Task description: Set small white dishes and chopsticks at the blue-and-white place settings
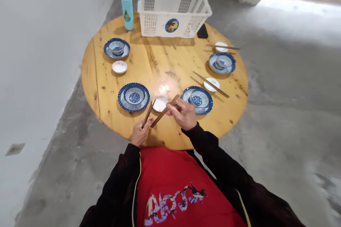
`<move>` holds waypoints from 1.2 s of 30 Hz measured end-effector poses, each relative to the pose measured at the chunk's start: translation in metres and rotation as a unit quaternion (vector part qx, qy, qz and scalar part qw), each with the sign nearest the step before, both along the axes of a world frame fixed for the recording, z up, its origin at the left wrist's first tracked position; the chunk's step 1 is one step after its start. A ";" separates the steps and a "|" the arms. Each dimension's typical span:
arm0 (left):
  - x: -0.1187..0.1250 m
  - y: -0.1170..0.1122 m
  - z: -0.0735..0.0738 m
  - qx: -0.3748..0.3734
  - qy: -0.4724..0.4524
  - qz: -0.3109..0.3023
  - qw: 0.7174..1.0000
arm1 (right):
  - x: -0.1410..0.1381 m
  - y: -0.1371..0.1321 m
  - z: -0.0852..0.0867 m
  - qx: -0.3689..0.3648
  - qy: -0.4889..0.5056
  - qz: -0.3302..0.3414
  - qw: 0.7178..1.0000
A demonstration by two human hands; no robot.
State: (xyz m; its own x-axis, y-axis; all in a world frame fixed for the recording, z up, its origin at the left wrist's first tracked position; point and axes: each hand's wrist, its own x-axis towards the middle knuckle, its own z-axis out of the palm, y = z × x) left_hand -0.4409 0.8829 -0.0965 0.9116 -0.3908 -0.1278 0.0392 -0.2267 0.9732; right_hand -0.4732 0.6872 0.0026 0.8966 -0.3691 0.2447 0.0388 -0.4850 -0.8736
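My left hand (140, 131) is closed around brown chopsticks (148, 114) that point up from the fist. Between the fingertips of my right hand (184, 113) is a pair of brown chopsticks (162, 114), slanting down to the left above the table's near edge. Just beyond the hands lies a small white dish (160, 104), partly covered by the right hand's chopsticks. A blue-patterned plate (121, 105) bearing a glass bowl (134, 96) sits left of it. To the right, another blue-rimmed plate (209, 108) with a bowl is partly hidden by my right hand.
On the round wooden table (165, 67), a white plastic basket (173, 9) stands at the back, with a light-blue bottle (127, 10) and a black phone (203, 31) beside it. Chopsticks (210, 84) rest across a white dish at right. More plates (117, 55) sit farther back.
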 end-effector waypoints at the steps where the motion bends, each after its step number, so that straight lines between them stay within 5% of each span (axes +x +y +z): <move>1: 0.000 0.001 -0.002 0.003 -0.006 -0.007 1.000 | 0.004 -0.006 0.000 0.044 0.015 -0.002 0.999; 7: -0.004 0.005 -0.006 0.011 0.060 -0.048 0.997 | 0.039 -0.048 -0.010 0.249 0.084 0.011 0.965; 13: -0.010 -0.006 0.003 -0.022 0.170 -0.059 0.983 | 0.080 -0.067 -0.041 0.319 0.180 0.019 0.930; 18: -0.011 -0.024 0.000 -0.006 0.233 -0.027 0.972 | 0.110 -0.068 -0.066 0.336 0.239 0.029 0.911; 24: -0.008 -0.047 -0.016 -0.021 0.238 0.031 0.971 | 0.135 -0.074 -0.091 0.284 0.264 0.003 0.922; 36: -0.006 -0.067 -0.029 -0.007 0.222 0.071 0.972 | 0.154 -0.071 -0.123 0.275 0.265 -0.017 0.924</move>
State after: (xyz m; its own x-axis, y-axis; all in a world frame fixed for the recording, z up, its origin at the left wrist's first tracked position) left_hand -0.4466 0.8159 -0.1252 0.8123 -0.2697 -0.5171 0.4869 -0.1746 0.8558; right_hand -0.3194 0.6158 -0.1200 0.8227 -0.3367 -0.4581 -0.4716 0.0459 -0.8806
